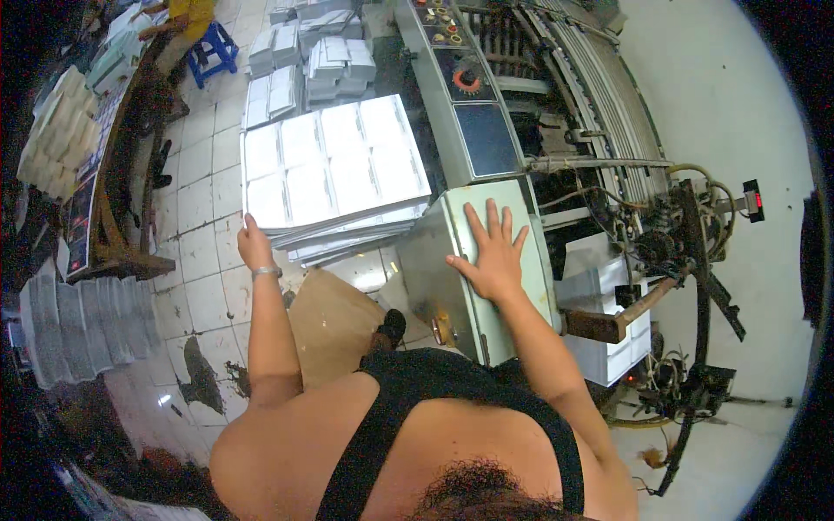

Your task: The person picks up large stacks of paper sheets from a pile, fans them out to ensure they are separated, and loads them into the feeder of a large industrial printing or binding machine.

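Your left hand (255, 247) touches the near left corner of the big sheet stack (339, 161), thumb at its upper edge; with the other fingers hidden, I cannot tell whether they clamp the paper. Your right hand (495, 260) clamps nothing, lying palm down with fingers spread apart on the pale green cabinet (495, 328) just right of the stack. Well to the stack's left, you have a bundle of grey-white paper (87, 326) and a wooden bench (130, 263); a blue stool (211, 52) stands beyond it to the left. Smaller paper stacks (343, 62) sit just behind it, a brown sheet (330, 321) lies on your side of it, and a control panel (465, 78) rises to its right.
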The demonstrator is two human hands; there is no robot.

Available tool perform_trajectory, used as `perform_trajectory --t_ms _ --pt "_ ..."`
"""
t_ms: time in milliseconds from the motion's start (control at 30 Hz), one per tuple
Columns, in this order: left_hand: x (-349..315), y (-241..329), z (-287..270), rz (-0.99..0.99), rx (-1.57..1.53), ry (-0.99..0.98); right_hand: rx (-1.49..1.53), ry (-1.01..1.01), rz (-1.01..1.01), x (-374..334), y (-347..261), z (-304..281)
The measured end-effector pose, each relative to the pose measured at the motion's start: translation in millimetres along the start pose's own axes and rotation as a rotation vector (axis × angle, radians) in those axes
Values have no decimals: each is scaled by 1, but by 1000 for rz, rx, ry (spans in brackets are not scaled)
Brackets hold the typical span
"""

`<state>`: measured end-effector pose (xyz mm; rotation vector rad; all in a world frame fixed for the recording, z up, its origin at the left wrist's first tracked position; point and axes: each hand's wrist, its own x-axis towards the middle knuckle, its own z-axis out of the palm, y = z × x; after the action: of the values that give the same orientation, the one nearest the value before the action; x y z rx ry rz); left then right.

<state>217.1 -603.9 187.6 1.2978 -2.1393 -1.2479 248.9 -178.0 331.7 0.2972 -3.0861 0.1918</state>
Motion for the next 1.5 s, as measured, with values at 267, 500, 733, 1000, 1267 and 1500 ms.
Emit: perform_trajectory --t_ms 267,500,733,1000,1267,1500 --pt "-6 12 -12 478 369 242 4 -14 -7 3 2 0" --pt "11 4 14 -140 -881 -240 3 -24 -17 -1 3 -2" --pt "-11 17 65 -207 -753 268 12 16 -16 -8 8 -4" --pt "-8 173 31 337 -446 257 81 124 -24 -15 15 4" --pt "-86 356 -136 1094 -55 0 125 173 -5 -35 26 13" --pt "-166 419 -258 1358 64 -688 497 566 -155 12 31 -59"
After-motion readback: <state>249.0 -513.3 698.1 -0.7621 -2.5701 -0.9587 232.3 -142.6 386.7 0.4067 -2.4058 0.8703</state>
